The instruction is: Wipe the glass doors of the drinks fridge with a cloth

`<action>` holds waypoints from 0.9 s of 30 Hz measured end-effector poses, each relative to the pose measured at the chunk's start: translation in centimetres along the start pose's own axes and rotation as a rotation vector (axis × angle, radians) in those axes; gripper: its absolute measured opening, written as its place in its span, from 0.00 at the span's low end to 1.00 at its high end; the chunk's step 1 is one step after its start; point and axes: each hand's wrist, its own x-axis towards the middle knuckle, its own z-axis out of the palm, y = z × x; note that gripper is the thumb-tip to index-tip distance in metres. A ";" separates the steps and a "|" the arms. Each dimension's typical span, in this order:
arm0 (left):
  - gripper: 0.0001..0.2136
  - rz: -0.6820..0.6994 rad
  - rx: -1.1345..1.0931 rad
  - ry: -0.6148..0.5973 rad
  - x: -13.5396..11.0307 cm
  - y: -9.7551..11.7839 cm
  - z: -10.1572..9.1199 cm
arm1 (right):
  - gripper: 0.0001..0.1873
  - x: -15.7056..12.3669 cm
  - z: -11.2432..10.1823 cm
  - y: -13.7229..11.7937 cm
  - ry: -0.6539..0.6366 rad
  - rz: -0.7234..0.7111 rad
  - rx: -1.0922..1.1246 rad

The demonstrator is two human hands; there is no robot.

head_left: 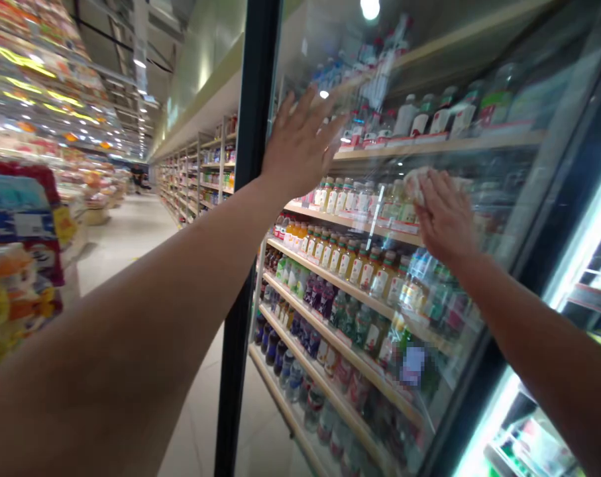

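A dark-framed glass door (380, 165) stands open in front of me, with rows of bottles showing in its pane. My left hand (305, 142) is spread against the upper left of the pane, close to the dark frame (258, 112); nothing is in it. Farther right, my right hand (446, 215) presses a crumpled white cloth (418, 184) to the glass. Its fingers lie over the cloth and hide much of it. I cannot tell whether it is fabric or paper.
Right of the door, a lit cooler (529, 424) holds packaged goods. A long shelf wall (195, 169) runs back on the left beside a pale floor aisle (131, 225). Colourful packs (16, 265) are stacked at the near left. A blurred dark figure (138, 177) is far down the aisle.
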 end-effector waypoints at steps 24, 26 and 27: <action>0.24 0.050 0.031 0.091 -0.2 -0.1 0.0 | 0.33 -0.9 -0.3 2.3 0.062 0.261 -0.068; 0.24 0.058 0.053 0.086 -0.2 -0.1 0.0 | 0.33 -1.0 -0.2 2.0 0.039 0.217 -0.042; 0.24 0.061 0.062 0.082 -0.2 -0.1 0.0 | 0.33 -1.2 -0.1 1.6 0.010 0.152 -0.028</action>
